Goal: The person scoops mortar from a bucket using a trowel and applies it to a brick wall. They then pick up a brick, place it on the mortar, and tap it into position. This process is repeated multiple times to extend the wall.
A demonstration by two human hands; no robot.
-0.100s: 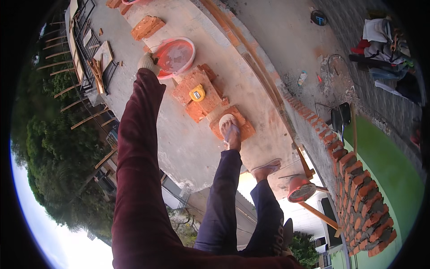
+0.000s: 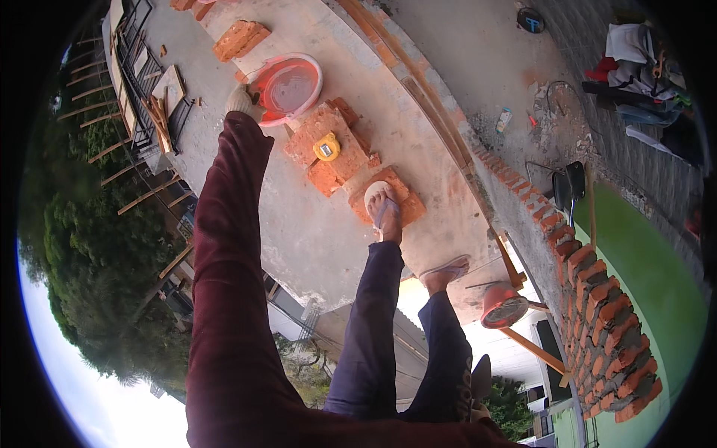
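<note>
The left hand (image 2: 245,103) is stretched far out, at the left side of a red plastic basin (image 2: 320,79) with a pale pink rim. A pale knitted glove (image 2: 236,97) is worn on it, and the arm is covered by a dark red sleeve (image 2: 233,198). The fingers are mostly hidden, so it cannot be told if the rim is pinched or only touched. Some wet-looking, grey-red stuff (image 2: 293,88) is held in the basin

The basin is set on the pale ledge (image 2: 441,190), between one rough orange brick (image 2: 240,39) on the far side and a pile of bricks (image 2: 305,142) on the near side. A yellow tape measure (image 2: 326,147) is laid on top of the pile. Nearer, a brick slab (image 2: 407,203) is stepped on by the left foot (image 2: 385,205)

Near the right leg, a dark blade like a trowel's (image 2: 482,377) can be seen, with what looks like a bit of the right hand (image 2: 480,412) below it. How that hand is closed cannot be told

The step in hand seems to be a reach to the basin. If the basin were to be moved, a firm hold and a level rim would be needed, so that nothing is spilled and the tape measure is not bumped
</note>
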